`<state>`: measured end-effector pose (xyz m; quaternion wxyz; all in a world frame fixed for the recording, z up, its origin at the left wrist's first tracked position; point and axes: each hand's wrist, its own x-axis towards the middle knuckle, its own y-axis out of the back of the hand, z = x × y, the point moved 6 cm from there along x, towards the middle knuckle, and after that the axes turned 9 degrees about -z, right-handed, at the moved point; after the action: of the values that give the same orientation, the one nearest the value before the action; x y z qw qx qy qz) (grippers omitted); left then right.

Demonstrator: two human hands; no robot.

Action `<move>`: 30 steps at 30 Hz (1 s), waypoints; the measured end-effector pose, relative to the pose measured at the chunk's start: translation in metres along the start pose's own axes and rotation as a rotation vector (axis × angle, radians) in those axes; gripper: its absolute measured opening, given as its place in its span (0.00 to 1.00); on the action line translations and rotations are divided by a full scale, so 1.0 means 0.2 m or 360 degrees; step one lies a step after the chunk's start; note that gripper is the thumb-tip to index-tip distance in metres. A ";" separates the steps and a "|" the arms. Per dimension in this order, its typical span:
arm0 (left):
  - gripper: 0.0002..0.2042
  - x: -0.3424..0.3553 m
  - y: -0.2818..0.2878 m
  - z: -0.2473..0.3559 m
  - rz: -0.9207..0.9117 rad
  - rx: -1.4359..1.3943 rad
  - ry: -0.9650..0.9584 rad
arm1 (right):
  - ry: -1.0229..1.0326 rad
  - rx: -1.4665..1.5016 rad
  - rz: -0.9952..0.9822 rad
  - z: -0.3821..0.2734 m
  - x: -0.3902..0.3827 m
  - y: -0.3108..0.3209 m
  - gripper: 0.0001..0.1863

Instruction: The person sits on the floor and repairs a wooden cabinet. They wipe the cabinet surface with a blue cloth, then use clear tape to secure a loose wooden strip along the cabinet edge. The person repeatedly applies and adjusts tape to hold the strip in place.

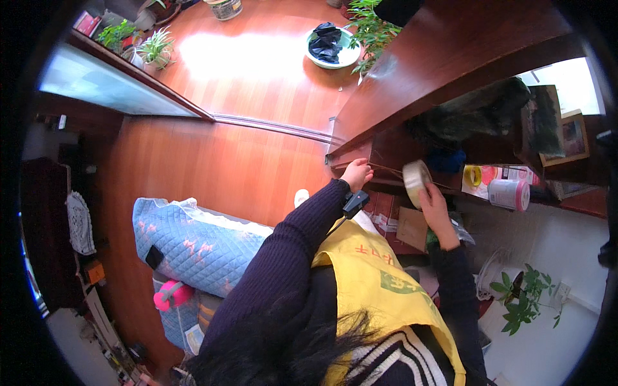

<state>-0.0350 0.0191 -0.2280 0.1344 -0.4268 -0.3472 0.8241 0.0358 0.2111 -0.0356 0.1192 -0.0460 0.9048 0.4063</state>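
Note:
My right hand (436,209) grips a wide roll of clear, pale tape (412,183) by its near side, in front of the dark wooden cabinet (386,83). A thin strip stretches from the roll toward my left hand (357,174), whose fingers are closed in a pinch at the strip's end. A small black device (355,203) with a cable sits on my left wrist. Below the hands, a brown cardboard box (412,228) lies among red and white packages. I wear a yellow apron (367,257) over dark knitted sleeves.
Picture frames (575,136), a pink-and-white jar (508,194) and a yellow roll (472,175) stand on the right shelves. A blue quilted cover (199,241) lies at left. Beyond the floor track (277,128) stands a basin (344,56) holding a black bag. A plant (524,299) grows lower right.

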 end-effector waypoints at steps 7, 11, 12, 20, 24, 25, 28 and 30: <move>0.20 0.03 0.05 -0.05 0.0095 -0.0295 -0.0128 | 0.0277 -0.0957 -0.0386 -0.02 0.42 -0.19 0.18; 0.22 0.05 0.08 -0.09 0.0112 -0.0466 -0.0186 | 0.0552 -0.0713 -0.0278 0.09 0.41 -0.12 0.17; 0.21 0.06 0.08 -0.09 0.0113 -0.0448 -0.0217 | 0.0653 -0.0562 -0.0206 0.13 0.39 -0.07 0.17; 0.20 0.01 0.05 -0.10 0.0287 -0.0648 -0.0366 | -0.0274 -0.0736 0.0238 0.76 0.46 0.34 0.36; 0.12 -0.02 0.03 -0.12 0.0331 -0.0771 -0.0389 | -0.0176 -0.0633 0.0167 0.93 0.57 0.34 0.26; 0.12 -0.02 0.03 -0.13 0.0368 -0.0795 -0.0366 | -0.0308 -0.0641 0.0206 0.98 0.58 0.35 0.22; 0.12 -0.02 0.04 -0.13 0.0364 -0.0807 -0.0347 | -0.0389 -0.0173 0.0567 1.02 0.52 0.47 0.18; 0.12 -0.01 0.05 -0.13 0.0325 -0.0817 -0.0311 | -0.0371 0.0372 0.0721 0.99 0.42 0.57 0.17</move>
<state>-0.0116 0.0231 -0.2439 -0.0956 -0.3982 -0.5110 0.7558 -0.0313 0.4360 -0.1021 0.1333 0.2186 0.9129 0.3180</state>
